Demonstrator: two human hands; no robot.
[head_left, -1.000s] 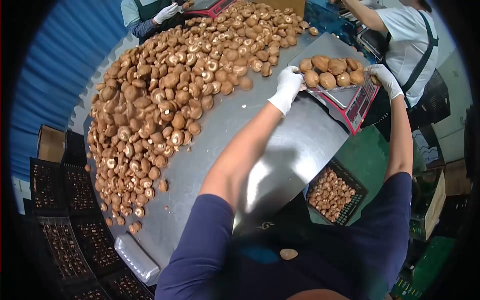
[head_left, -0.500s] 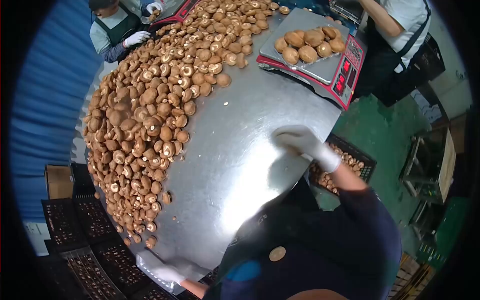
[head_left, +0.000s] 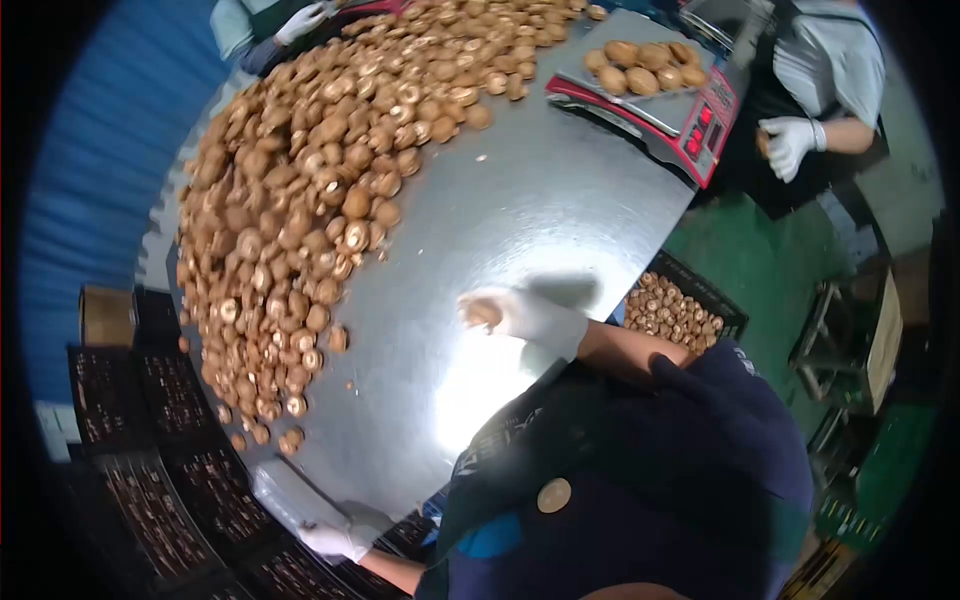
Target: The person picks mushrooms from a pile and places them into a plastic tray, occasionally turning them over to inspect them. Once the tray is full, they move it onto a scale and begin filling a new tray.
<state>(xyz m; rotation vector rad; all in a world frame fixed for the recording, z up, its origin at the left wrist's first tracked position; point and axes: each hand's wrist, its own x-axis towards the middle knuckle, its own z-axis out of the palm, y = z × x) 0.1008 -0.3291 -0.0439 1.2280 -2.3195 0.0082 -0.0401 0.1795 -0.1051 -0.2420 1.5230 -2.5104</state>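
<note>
Two gloved hands are seen at the desk [head_left: 435, 240]. By the right hand [head_left: 530, 318], a mushroom [head_left: 483, 313] is held above the desk, and this grip is closed around the cap; the fingers are somewhat blurred. By the left hand [head_left: 335, 541], the near end of the clear trays [head_left: 292, 495] is touched, at the desk's edge; whether that grip is closed on them cannot be told. The heap [head_left: 290, 200] is spread along the far left side, and the scale [head_left: 708, 135] is placed at the far right corner, with more caps upon it.

The mushroom should be light and slightly springy, with little slip against a dry glove. It is best taken around the sides of the cap, with gentle pressure, because the rim can be bruised or torn. The trays are probably light, thin and rather slippery; they are better held by both long edges, since the walls may be bent or cracked when squeezed.
</note>
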